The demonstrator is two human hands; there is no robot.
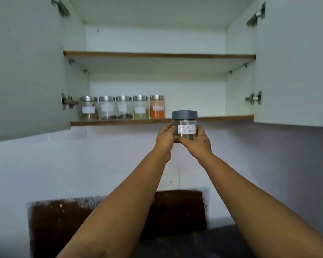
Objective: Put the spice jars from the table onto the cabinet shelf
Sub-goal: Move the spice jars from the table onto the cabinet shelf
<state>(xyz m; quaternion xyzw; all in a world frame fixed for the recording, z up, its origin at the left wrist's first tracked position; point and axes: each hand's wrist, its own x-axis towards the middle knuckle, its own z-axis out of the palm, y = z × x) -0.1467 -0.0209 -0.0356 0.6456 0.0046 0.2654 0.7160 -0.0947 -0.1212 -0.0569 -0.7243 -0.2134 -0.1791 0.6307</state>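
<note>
We note both hands, left (165, 137) and right (199, 143), clenched round grey-lidded jar (185, 125), label outward, steadied for lower shelf (222, 118), 3 o'clock of orange jar (157, 107).

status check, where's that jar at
Left hand and right hand both gripping the grey-lidded jar. Jar held just below the lower shelf edge, not yet on. Five jars fill shelf's left; right side free.

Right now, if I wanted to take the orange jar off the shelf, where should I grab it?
Probably grip the clear orange-filled jar with the silver lid round its straight body, coming from the front and its right side. It stands upright at the right end of the row; the green-filled glass jar crowds its left, while the wooden-edged lower shelf is bare on its right.
</note>
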